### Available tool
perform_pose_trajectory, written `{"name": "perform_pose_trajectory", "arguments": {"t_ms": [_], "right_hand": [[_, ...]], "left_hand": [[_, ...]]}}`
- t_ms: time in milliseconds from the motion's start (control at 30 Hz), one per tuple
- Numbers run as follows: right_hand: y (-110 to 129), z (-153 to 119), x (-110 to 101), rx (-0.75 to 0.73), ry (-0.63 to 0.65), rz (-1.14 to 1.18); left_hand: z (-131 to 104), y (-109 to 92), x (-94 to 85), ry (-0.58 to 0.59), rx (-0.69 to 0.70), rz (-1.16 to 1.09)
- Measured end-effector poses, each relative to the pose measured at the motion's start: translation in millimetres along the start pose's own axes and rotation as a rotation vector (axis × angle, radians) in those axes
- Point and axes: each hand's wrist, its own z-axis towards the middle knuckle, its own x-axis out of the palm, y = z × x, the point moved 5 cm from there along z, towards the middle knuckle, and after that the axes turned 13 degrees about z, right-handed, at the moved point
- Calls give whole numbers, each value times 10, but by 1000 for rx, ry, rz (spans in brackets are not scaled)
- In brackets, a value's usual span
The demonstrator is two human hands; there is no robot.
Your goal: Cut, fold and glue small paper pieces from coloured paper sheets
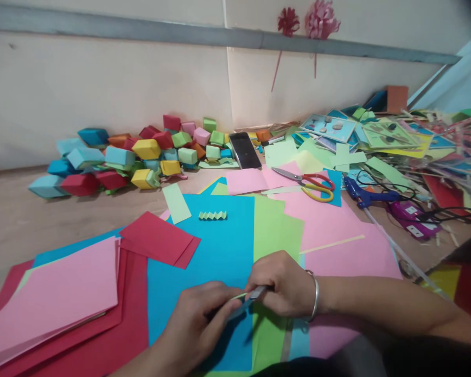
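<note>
We see two hands meeting above a large blue sheet [204,251], near its right edge. The left hand [204,314] has its grip clamped, thumb against fingers, on a thin green piece [241,296], of which only a narrow edge shows. The right hand [278,283], a bangle [316,297] at its wrist, has its grip closed on a small grey object [259,291] touching or just beside that edge; we cannot tell which. Beyond the hands, we note a zigzag-folded green strip [213,215] lying on the blue sheet, with red cards [157,238] to its left. Farther back, we find scissors [301,179] with spread handles, a dark-screened phone [245,151] and, at right, a blue glue gun [377,197].
</note>
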Motion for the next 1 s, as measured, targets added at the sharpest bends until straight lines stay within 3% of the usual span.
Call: {"name": "perform_pose_trajectory", "arguments": {"t_ms": [200,400,667,733,800,900,1000], "right_hand": [[-88,46,-148,183,-30,64],[-53,55,-201,190,-65,123],[-85,53,-234,158,-88,20],[-53,47,-238,133,-121,34],[-21,45,-249,141,-179,93],[-19,30,-234,268,-257,283],[-41,-10,-152,408,-284,443]], "left_hand": [[64,49,-116,-77,-40,67],[85,92,-132,-82,-84,64],[102,191,-152,-94,-174,50],[107,211,-149,-71,-248,-50],[83,266,-113,-24,-419,-230],[1,338,-19,-9,-697,-585],[-47,328,63,-22,-769,-780]]}}
